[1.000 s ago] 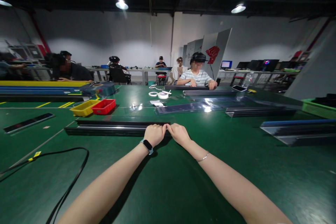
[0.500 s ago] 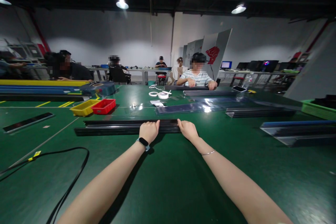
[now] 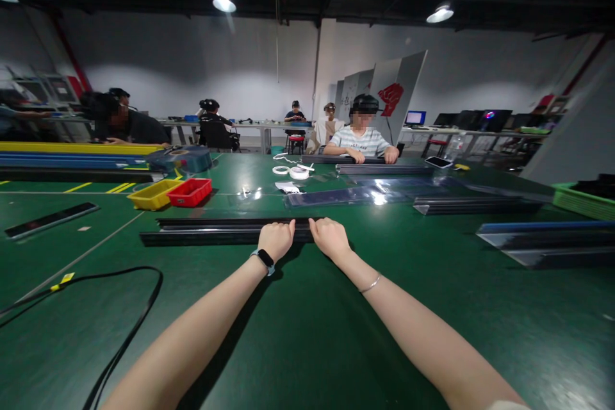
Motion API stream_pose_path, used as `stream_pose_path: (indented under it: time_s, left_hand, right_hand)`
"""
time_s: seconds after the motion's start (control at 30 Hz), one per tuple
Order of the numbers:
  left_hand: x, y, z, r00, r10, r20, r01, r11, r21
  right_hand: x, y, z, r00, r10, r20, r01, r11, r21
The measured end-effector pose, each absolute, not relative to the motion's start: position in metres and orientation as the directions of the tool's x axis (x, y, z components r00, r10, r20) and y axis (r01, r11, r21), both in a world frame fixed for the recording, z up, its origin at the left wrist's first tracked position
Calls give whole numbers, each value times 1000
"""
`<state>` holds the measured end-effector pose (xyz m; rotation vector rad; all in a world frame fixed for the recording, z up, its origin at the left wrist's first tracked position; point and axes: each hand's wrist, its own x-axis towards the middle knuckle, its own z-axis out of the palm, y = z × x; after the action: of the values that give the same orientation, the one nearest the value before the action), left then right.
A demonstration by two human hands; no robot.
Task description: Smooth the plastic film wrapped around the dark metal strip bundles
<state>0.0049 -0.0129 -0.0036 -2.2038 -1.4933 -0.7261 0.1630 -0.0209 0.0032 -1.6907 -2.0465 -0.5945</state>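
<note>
A long black channel profile [image 3: 202,233] lies crosswise on the green table [image 3: 307,320], its left part sticking out well past my hands. My left hand [image 3: 277,240], with a watch at the wrist, is closed over the profile right of its middle. Close beside it, my right hand [image 3: 330,238] grips the profile near its right end, a thin bracelet on that wrist. Both thumbs point toward each other across a short gap. The fingers curl over the far side and are mostly hidden.
Yellow [image 3: 154,195] and red bins [image 3: 189,192] stand at left, near a dark flat bar [image 3: 52,220] and a black cable [image 3: 139,320]. White tape rolls [image 3: 298,172] lie beyond. More profiles [image 3: 552,243] are at right. A co-worker [image 3: 361,134] sits opposite.
My right hand has moved left along the profile, closer to my left hand. My left hand and the profile have shifted slightly to the right.
</note>
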Motion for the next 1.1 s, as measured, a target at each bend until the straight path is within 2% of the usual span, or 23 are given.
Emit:
stream_pose_path:
  time_s: [0.3, 0.5, 0.67, 0.87, 1.1]
  left_hand:
    - [20, -17, -3, 378, 701, 605, 897, -440, -52]
    - [11, -18, -3, 320, 704, 634, 915, -403, -14]
    - [7, -18, -3, 275, 720, 637, 927, -374, 23]
    - [7, -18, -2, 269, 718, 642, 935, -354, 4]
    - [8, -18, -3, 258, 733, 629, 941, -338, 9]
  right_hand:
    - [159, -19, -6, -156, 816, 557, 988, 138, 74]
    - [163, -19, -5, -170, 807, 565, 984, 165, 61]
    - [182, -12, -5, -103, 836, 539, 994, 100, 34]
    - [216, -5, -2, -71, 868, 492, 997, 61, 36]
    - [220, -5, -4, -28, 861, 507, 999, 15, 30]
